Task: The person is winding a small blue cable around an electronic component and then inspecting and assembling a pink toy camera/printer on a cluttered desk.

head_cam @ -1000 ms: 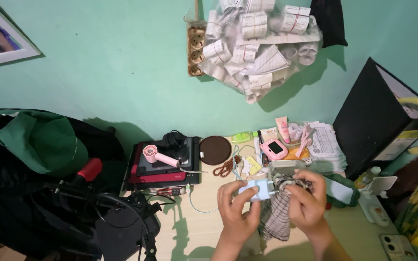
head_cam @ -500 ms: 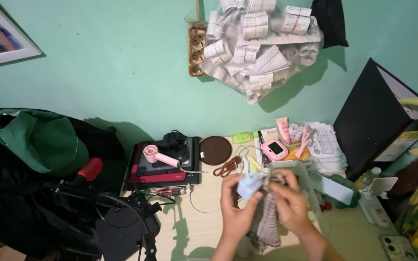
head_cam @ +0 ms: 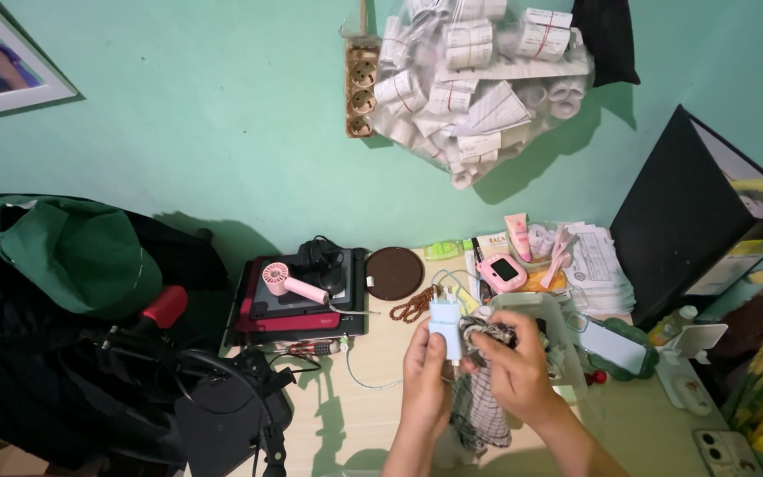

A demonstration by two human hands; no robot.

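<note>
My left hand point(head_cam: 423, 382) holds a small pale blue plug-in charger point(head_cam: 445, 324) upright above the desk, prongs pointing away from me. My right hand point(head_cam: 514, 367) is closed around a bundle of dark patterned cord point(head_cam: 486, 335) next to the charger. A checked cloth point(head_cam: 477, 413) hangs below between both hands. A clear plastic container point(head_cam: 551, 325) sits just behind my right hand.
A pink hand fan point(head_cam: 291, 283) lies on stacked devices point(head_cam: 298, 309) at left. A round brown lid point(head_cam: 393, 273), brown beads point(head_cam: 414, 305), a pink gadget point(head_cam: 500, 272) and papers point(head_cam: 598, 265) crowd the back. A black bag and green cap point(head_cam: 72, 256) fill the left side.
Both hands have shifted left and nearer to me. The charger has turned from lying sideways to standing upright in my left hand. The cord bundle has stayed in my right hand.
</note>
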